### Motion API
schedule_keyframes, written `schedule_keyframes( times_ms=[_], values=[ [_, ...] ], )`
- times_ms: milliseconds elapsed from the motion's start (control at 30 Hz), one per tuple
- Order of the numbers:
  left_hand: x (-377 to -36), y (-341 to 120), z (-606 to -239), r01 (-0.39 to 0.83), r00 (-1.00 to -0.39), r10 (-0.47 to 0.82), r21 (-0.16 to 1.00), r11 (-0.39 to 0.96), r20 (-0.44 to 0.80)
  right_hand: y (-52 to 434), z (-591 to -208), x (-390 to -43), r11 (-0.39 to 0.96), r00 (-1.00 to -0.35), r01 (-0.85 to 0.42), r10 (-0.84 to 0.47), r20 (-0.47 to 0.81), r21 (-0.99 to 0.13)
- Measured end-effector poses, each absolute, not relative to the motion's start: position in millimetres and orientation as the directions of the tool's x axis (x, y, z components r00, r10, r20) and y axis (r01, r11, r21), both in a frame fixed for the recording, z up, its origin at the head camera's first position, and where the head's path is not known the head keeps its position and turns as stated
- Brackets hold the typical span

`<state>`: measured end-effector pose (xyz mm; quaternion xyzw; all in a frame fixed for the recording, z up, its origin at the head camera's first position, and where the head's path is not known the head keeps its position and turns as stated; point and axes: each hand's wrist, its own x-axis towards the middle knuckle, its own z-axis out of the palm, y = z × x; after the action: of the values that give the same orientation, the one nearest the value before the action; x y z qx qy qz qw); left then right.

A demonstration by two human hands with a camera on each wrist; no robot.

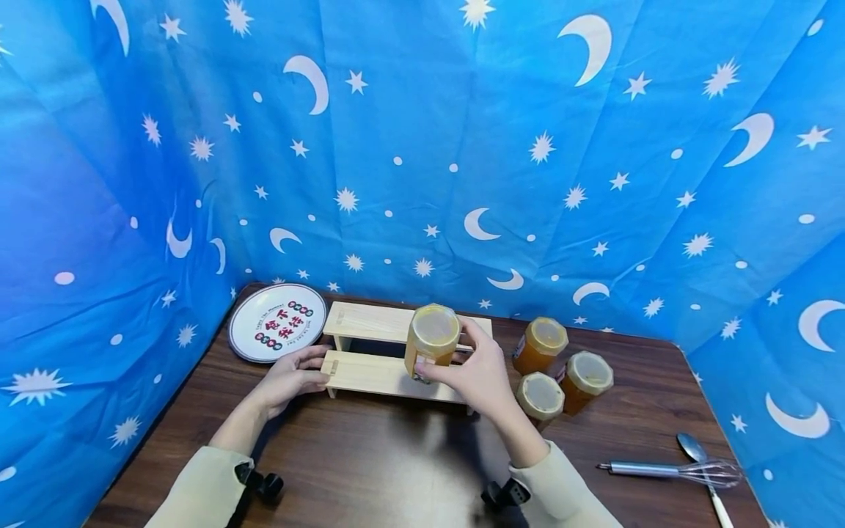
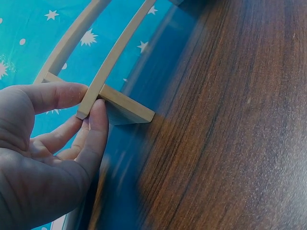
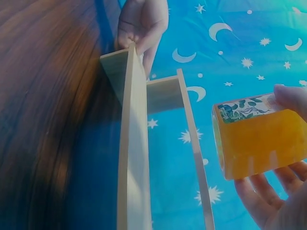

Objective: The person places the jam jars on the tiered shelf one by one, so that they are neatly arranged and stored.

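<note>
A two-step wooden rack [image 1: 370,372] stands on the table. My left hand [image 1: 285,381] pinches the left end of its lower step, thumb and fingers on either side of the board, as the left wrist view [image 2: 53,143] shows close up. In my right hand [image 1: 485,374] is a jar [image 1: 432,339] with a translucent lid, amber contents and a leafy label. In the right wrist view, the jar [image 3: 264,143] lies between thumb and fingers, apart from the rack's boards. Its base does not touch either step there.
Right of the rack stand three similar jars: one at the back [image 1: 541,343], one in front [image 1: 541,396], one at the right [image 1: 586,378]. A decorated plate [image 1: 247,330] leans at the left. A whisk [image 1: 647,469] crosses a spoon [image 1: 719,506] at the table's right. Blue cloth [image 1: 409,147] hangs behind.
</note>
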<state>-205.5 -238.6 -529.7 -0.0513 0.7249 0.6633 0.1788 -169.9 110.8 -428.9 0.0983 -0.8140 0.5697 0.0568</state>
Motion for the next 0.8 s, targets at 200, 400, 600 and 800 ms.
schedule_keyframes(
  times_ms=[200, 400, 600, 800],
  values=[
    [-204.2, -238.1, -526.8, -0.318, -0.929, 0.159, 0.941, 0.117, -0.333, 92.8, -426.1, -185.5, 0.3, -0.966, -0.255, -0.112, 0.231, -0.919],
    [-204.2, -237.4, -525.6, -0.319, -0.929, 0.154, 0.939, 0.125, -0.336, 74.7, -424.5, -199.4, 0.265, -0.959, -0.28, -0.11, 0.26, -0.923],
    [-205.1, -239.5, -526.8, -0.322, -0.927, 0.162, 0.939, 0.121, -0.339, 56.3, -427.1, -213.7, 0.21, -0.961, -0.274, -0.108, 0.256, -0.939],
    [-205.3, -238.2, -525.3, -0.324, -0.925, 0.166, 0.938, 0.124, -0.341, 41.1, -435.0, -228.4, 0.242, -0.96, -0.278, -0.094, 0.263, -0.93]
  ],
)
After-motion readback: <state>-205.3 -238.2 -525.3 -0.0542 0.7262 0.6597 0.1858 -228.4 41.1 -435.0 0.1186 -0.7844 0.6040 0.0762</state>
